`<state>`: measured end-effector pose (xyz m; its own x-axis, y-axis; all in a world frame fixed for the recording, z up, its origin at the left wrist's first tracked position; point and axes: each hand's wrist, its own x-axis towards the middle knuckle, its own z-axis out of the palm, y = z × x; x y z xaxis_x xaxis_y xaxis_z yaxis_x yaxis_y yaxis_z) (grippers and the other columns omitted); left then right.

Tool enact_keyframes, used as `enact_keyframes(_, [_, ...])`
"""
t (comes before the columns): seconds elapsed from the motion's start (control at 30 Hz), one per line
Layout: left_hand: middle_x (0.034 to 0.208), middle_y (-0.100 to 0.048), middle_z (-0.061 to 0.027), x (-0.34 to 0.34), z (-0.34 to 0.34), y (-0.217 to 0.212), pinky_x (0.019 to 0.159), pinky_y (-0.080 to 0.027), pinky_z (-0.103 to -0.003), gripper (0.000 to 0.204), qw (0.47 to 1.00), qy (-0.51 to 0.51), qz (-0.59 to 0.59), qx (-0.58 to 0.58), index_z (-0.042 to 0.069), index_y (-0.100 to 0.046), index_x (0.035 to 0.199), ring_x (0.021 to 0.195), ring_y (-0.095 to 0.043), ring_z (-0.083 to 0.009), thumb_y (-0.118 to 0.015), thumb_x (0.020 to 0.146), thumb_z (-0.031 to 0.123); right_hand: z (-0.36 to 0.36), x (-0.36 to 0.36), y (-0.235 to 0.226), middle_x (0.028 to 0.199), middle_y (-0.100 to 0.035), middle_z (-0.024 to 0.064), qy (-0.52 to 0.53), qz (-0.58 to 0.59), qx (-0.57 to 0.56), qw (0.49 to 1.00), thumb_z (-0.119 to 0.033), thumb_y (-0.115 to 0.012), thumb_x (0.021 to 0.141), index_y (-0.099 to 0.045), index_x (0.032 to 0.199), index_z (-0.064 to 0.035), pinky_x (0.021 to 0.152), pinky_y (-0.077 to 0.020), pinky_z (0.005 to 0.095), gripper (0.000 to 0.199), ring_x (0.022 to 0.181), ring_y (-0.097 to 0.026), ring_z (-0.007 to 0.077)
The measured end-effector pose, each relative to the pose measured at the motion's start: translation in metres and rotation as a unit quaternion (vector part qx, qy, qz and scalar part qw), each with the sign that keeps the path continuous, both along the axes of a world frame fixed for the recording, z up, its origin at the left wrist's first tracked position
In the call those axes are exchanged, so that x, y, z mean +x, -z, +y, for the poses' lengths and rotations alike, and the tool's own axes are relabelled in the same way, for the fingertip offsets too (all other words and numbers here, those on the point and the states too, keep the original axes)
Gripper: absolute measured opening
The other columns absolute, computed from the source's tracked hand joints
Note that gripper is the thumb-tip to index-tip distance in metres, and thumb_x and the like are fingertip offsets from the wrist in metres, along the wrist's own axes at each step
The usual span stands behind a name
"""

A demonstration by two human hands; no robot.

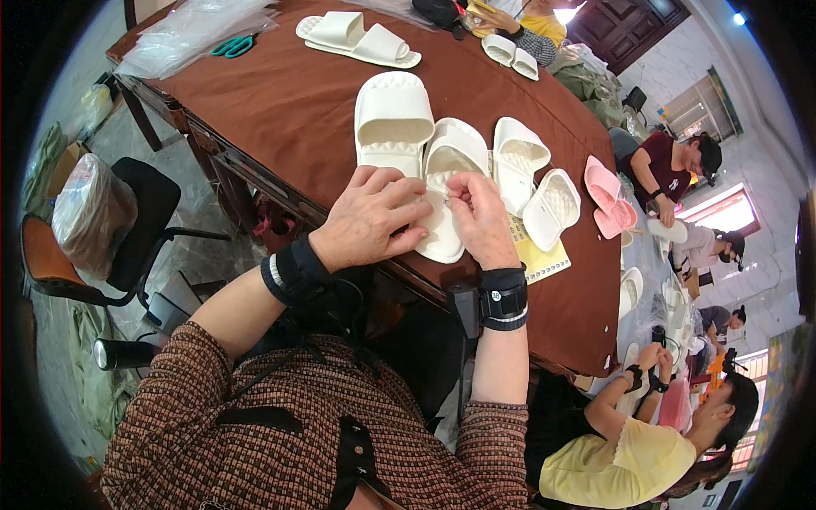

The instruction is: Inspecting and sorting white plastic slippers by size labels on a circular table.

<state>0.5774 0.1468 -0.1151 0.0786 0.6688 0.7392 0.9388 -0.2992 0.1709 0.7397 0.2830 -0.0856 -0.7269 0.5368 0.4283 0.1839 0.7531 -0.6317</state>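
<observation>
A pair of white slippers lies before me on the brown-covered table: the left slipper point(393, 127) and the right slipper point(459, 136). My left hand point(370, 217) rests over the heel end of the left one, fingers bent and thumb apart, hiding that end. Over the right slipper's insole, my right hand point(484, 221) pinches thumb and forefinger together; a tiny dark spot shows by the tips, too small to name. Just right of it are two more white slippers, one upright to my view point(518, 157) and one turned point(554, 208), beside a yellow printed sheet point(546, 255).
Another white slipper pair point(361, 41) sits farther back, near green-handled scissors point(233, 46) and clear plastic bags point(183, 42). Pink slippers point(605, 195) lie at the right edge. A chair point(140, 208) holds a bagged bundle. Several people work nearby, one in yellow point(625, 459) close at right.
</observation>
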Motion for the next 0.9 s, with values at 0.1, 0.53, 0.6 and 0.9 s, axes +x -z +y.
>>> enact_keyframes(0.1, [0.117, -0.061, -0.0023, 0.0, 0.0, -0.001, 0.094, -0.04, -0.041, 0.031, 1.0, 0.001, 0.001, -0.003, 0.015, -0.069, 0.105, 0.108, -0.054, -0.0254, -0.071, 0.076, 0.025, -0.002, 0.0, -0.002, 0.097, -0.063, 0.0149, -0.007, -0.007, 0.029, 1.0, 0.0, -0.057, 0.088, -0.06, 0.103, -0.0008, 0.084, -0.0482, 0.0399, 0.016, 0.093, -0.058, 0.0327])
enact_keyframes(0.53, [0.117, -0.061, -0.0024, 0.0, 0.0, -0.001, 0.094, -0.04, -0.041, 0.029, 1.0, 0.0, 0.006, -0.005, 0.016, -0.069, 0.104, 0.109, -0.055, -0.0253, -0.07, 0.076, 0.025, 0.007, -0.01, 0.007, 0.099, -0.063, 0.0149, -0.029, -0.037, 0.196, 0.98, -0.002, -0.051, 0.09, -0.059, 0.101, -0.0032, 0.087, -0.0446, 0.0422, 0.014, 0.098, -0.056, 0.0339])
enact_keyframes(0.6, [0.117, -0.061, -0.0024, 0.0, 0.001, 0.0, 0.094, -0.04, -0.041, 0.029, 1.0, -0.001, 0.008, -0.003, 0.016, -0.069, 0.104, 0.109, -0.055, -0.0253, -0.07, 0.077, 0.025, 0.006, -0.009, 0.008, 0.099, -0.063, 0.015, -0.026, -0.036, 0.195, 0.98, -0.002, -0.051, 0.09, -0.059, 0.102, -0.0031, 0.087, -0.0444, 0.0422, 0.014, 0.098, -0.056, 0.0341])
enact_keyframes(0.9, [0.117, -0.061, -0.0024, 0.0, 0.0, -0.001, 0.094, -0.04, -0.041, 0.029, 1.0, -0.002, 0.009, -0.005, 0.016, -0.069, 0.105, 0.107, -0.055, -0.0253, -0.07, 0.077, 0.026, 0.005, -0.006, 0.011, 0.097, -0.063, 0.0165, -0.01, 0.039, 0.096, 0.995, -0.003, -0.053, 0.092, -0.059, 0.104, -0.0008, 0.085, -0.0466, 0.0437, 0.014, 0.095, -0.057, 0.0356])
